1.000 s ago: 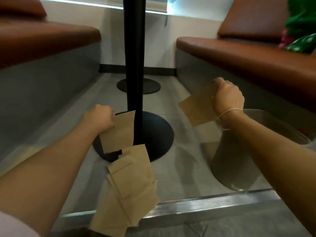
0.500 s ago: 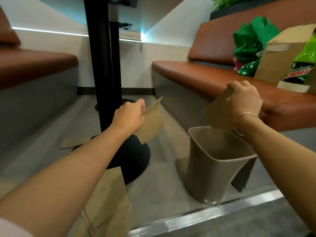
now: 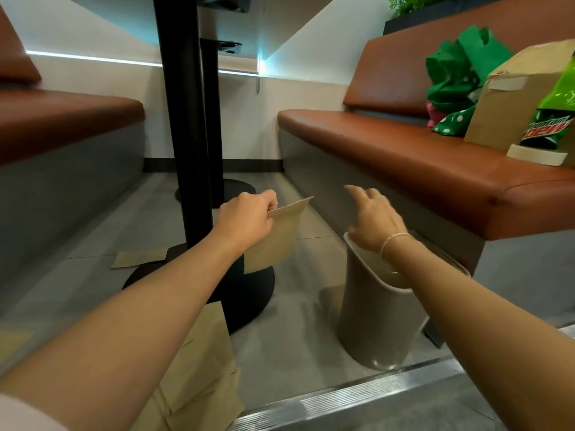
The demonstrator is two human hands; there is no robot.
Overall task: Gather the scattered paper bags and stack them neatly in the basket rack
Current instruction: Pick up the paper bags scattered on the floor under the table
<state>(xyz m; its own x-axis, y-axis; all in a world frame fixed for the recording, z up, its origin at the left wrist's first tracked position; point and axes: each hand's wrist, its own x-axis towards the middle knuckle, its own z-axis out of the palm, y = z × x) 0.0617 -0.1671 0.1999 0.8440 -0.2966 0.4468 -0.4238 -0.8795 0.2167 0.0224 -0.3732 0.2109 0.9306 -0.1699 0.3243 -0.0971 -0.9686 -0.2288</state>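
Here, left hand (image 3: 245,220) pinching paper bag (image 3: 277,237), right hand (image 3: 371,219) above basket (image 3: 373,321) rim

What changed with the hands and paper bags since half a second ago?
The right hand let go of its paper bag and now hovers open above the basket; that bag is no longer visible. The left hand still pinches its paper bag. Floor bags unmoved.

Single head-worn wide-angle view, low near the floor (image 3: 149,213), facing forward under the table, hands close
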